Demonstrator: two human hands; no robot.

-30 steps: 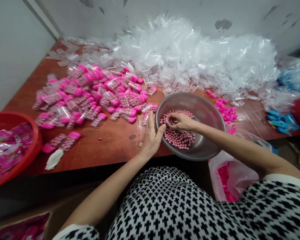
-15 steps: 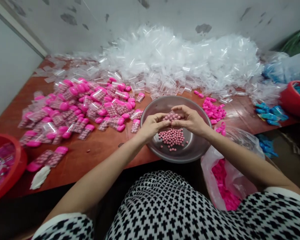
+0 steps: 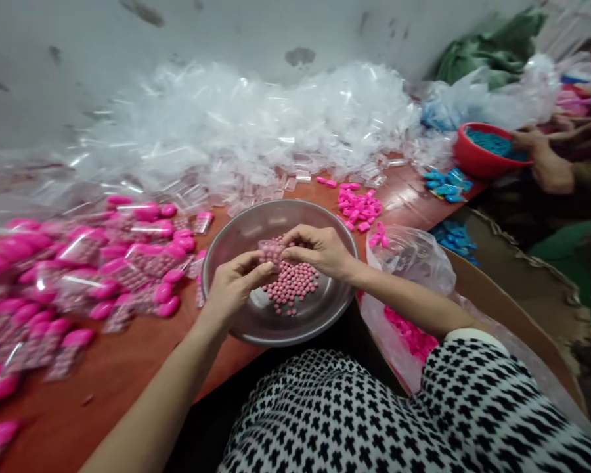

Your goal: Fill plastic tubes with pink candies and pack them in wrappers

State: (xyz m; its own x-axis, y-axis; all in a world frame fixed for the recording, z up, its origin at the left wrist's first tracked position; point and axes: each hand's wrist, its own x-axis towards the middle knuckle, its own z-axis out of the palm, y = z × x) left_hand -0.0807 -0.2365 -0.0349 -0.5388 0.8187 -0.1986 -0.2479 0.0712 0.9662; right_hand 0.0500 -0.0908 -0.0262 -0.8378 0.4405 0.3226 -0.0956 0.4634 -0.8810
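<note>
- Head view, centre: left hand (image 3: 234, 282) pinches small clear container (image 3: 270, 252) with pink balls inside, above grey bowl (image 3: 329, 299).
- Right hand (image 3: 320, 249): fingers narrow at container's right side; cannot tell whether gripping.
- Loose pink balls (image 3: 295, 282) below, in bowl.
- Left of frame: pink-capped containers (image 3: 145, 263), heaped.

Honestly, I can't read a single word, brand or number here. Nothing legible on the little clear container (image 3: 270, 250) I'm holding, the grey bowl (image 3: 246, 226) under it, the pink-capped containers (image 3: 140, 266) on my left (that side's pretty blurry anyway), the red bowl (image 3: 475, 159) or the plastic bag (image 3: 418, 253) on my right. Those black crosses on my top (image 3: 320, 407) are just a pattern, not letters.
</note>
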